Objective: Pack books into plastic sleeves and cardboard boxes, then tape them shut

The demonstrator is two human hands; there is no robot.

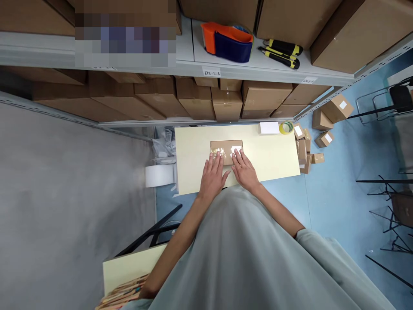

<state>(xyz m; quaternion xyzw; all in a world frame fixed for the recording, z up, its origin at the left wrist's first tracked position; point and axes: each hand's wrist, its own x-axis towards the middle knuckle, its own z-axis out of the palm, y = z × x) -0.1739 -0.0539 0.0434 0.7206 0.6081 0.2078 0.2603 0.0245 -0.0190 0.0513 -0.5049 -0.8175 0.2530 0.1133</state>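
Note:
A small brown cardboard box (226,146) with shiny clear tape across its top lies on a pale yellow table (274,157). My left hand (213,176) rests flat on the near left part of the box, fingers stretched out. My right hand (243,168) lies flat on the near right part, fingers spread over the tape. Neither hand holds anything.
A white pad (268,128) and a yellow tape roll (286,127) sit at the table's far right. Small boxes (314,142) lie on the blue floor at right. A white roll (159,175) stands left of the table. Shelves hold cartons, an orange tape dispenser (227,41) and yellow-black knives (284,51).

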